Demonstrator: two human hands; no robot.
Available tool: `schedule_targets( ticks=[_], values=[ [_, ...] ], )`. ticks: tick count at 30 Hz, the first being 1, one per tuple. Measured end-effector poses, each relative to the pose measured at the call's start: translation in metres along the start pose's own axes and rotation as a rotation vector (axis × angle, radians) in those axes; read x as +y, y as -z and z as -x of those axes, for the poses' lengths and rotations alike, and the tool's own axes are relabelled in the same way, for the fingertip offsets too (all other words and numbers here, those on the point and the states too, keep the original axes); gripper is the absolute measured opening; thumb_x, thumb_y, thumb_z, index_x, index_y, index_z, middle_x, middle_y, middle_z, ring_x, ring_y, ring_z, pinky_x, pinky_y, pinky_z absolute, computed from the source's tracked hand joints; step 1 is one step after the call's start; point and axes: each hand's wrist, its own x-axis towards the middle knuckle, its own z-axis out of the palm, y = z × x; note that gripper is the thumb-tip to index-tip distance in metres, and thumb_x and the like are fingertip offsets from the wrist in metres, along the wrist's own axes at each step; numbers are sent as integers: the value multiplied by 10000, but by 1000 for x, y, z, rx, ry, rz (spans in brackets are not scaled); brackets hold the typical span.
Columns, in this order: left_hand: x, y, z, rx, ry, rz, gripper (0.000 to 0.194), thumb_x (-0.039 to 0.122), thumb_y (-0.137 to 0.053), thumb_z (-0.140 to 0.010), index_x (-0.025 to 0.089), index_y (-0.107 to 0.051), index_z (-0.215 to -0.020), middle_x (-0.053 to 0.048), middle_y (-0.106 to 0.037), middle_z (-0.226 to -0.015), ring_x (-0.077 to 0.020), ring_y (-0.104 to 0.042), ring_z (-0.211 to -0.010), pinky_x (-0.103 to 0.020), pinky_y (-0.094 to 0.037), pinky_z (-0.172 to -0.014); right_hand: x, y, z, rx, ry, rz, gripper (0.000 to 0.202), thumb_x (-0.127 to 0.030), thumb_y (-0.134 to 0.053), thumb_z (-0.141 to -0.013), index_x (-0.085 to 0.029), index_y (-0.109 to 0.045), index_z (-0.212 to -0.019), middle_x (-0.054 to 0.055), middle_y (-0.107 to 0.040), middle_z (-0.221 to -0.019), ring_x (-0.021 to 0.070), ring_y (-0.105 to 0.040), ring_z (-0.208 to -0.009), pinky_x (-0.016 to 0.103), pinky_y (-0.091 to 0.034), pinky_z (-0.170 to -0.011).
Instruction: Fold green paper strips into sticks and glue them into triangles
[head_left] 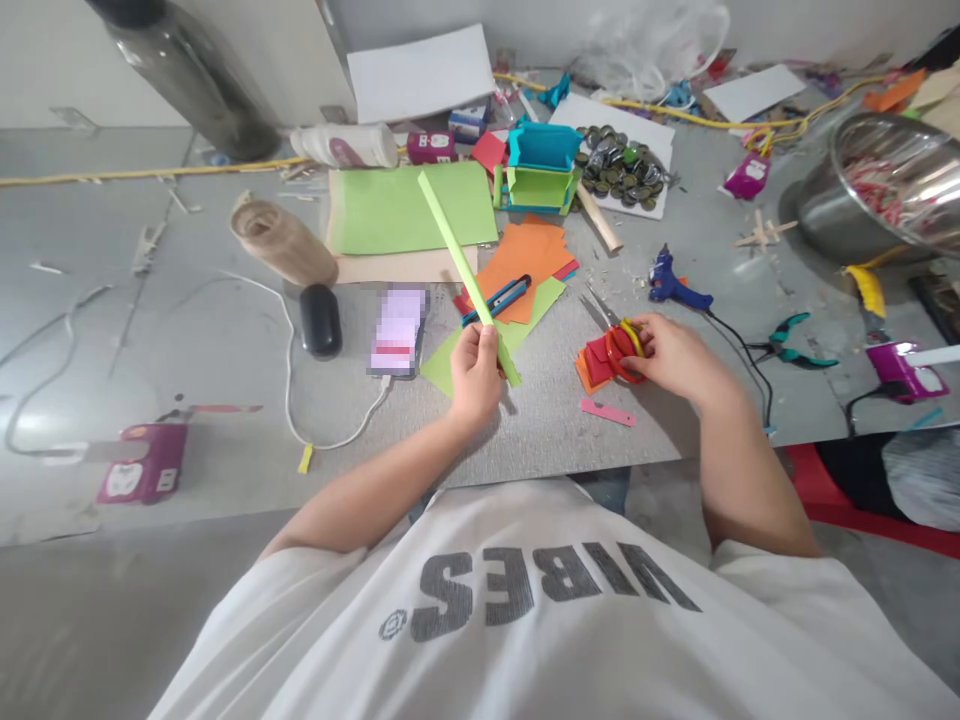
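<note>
My left hand [478, 372] is closed around the lower part of a long, narrow light-green paper strip [454, 245], which points up and to the left. Beneath the strip lie a blue utility knife [508, 296], orange paper [525, 255] and a green sheet [442, 368]. To the right, my right hand [667, 355] has its fingers at the handles of red-and-yellow scissors [624, 350], whose blades point up-left. Small red and orange paper pieces [595, 365] lie under the handles. A pink strip [607, 412] rests just below them.
A phone [399, 330] on a cable and a black case [320, 320] lie left. A blue glue gun [675, 283], pliers [795, 345] and a steel bowl [840, 215] stand right. Behind are a teal-and-green paper box [536, 165], bottle caps [619, 165] and green sheets [382, 210].
</note>
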Motion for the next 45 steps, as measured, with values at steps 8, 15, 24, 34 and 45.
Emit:
schedule_targets(
  ticks=[8,15,24,34,45],
  values=[
    [3,-5,5,-101,39,33,666,749,-858,-1129,268,-558,-780,65,-537,-588,-106,-449,-492,-230,-445,-482,24,14,0,124,28,-259,688,-359,-890,-768,-206,-801,-1434,85,-860,-1087,274,-783,-911,448,-680,-902],
    [-4,-6,6,-110,16,10,656,764,-856,-1123,280,-538,-816,46,-662,-644,-98,-510,-467,-229,-459,-449,1,19,-8,103,137,-447,558,-404,-942,-762,-271,-809,-1287,49,-860,-1068,239,-757,-891,395,-669,-822],
    [-4,-3,0,-74,4,17,562,638,-882,-1153,282,-524,-906,71,-701,-685,-86,-568,-455,-212,-462,-453,-65,57,-7,-21,260,-851,718,-580,-1098,-778,-380,-750,-1374,-41,-786,-1024,131,-678,-773,384,-558,-760],
    [9,9,-15,-20,-205,41,612,755,-1042,-945,267,-738,-1154,-8,-786,-917,-161,-771,-773,-276,-674,-709,-114,-35,18,-427,315,-981,1067,-973,-1070,-654,-384,-637,-1431,-40,-532,-987,178,-478,-791,342,-479,-715],
    [23,20,-19,-16,-337,10,636,729,-1090,-907,337,-846,-1344,-49,-811,-1072,-217,-838,-933,-302,-717,-731,-101,-47,41,-583,284,-936,1128,-979,-1085,-647,-354,-587,-1442,-86,-585,-959,155,-508,-774,323,-465,-703]
  ],
)
